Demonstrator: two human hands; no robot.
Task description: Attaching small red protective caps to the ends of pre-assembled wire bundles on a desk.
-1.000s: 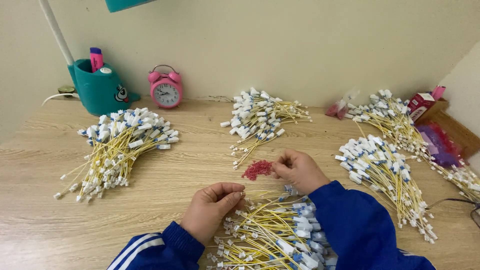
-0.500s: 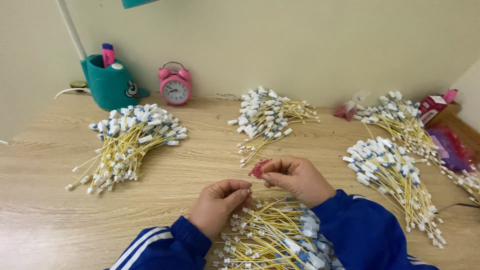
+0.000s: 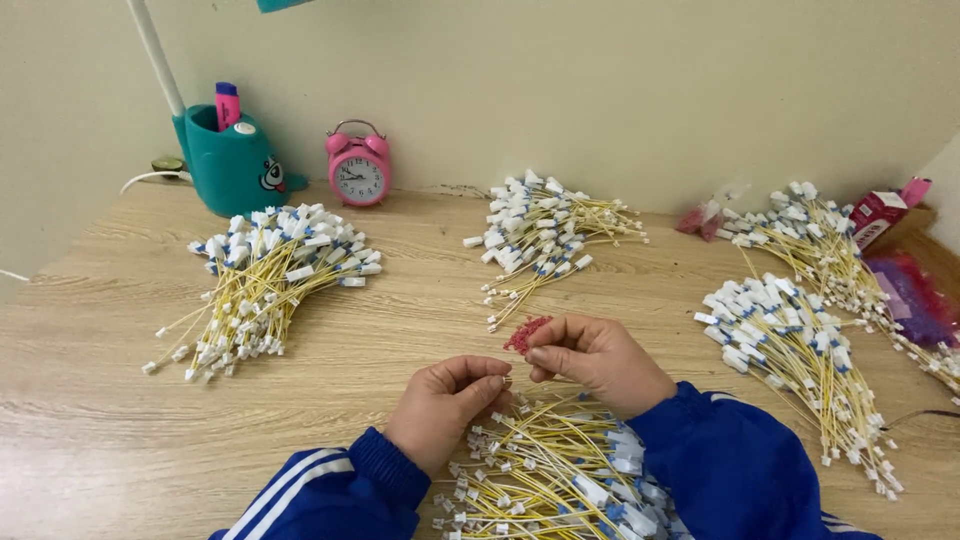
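My left hand [image 3: 447,398] and my right hand [image 3: 594,355] meet above a pile of yellow wires with white connectors [image 3: 560,470] that lies near the table's front edge. Each hand pinches one end of a thin yellow wire held between them. Just beyond my right fingers a small heap of red bits [image 3: 526,333] lies on the wooden table [image 3: 400,330]. Both sleeves are blue, the left with white stripes.
Several more bundles of yellow wires lie around: one at the left [image 3: 260,285], one at the middle back [image 3: 540,235], two at the right [image 3: 790,340]. A teal pen holder [image 3: 235,165] and a pink alarm clock [image 3: 358,170] stand by the wall. A red box [image 3: 880,215] sits far right.
My hands have come closer together over the near pile, and the right hand has drawn back from the red heap. The view has shifted slightly down and left.
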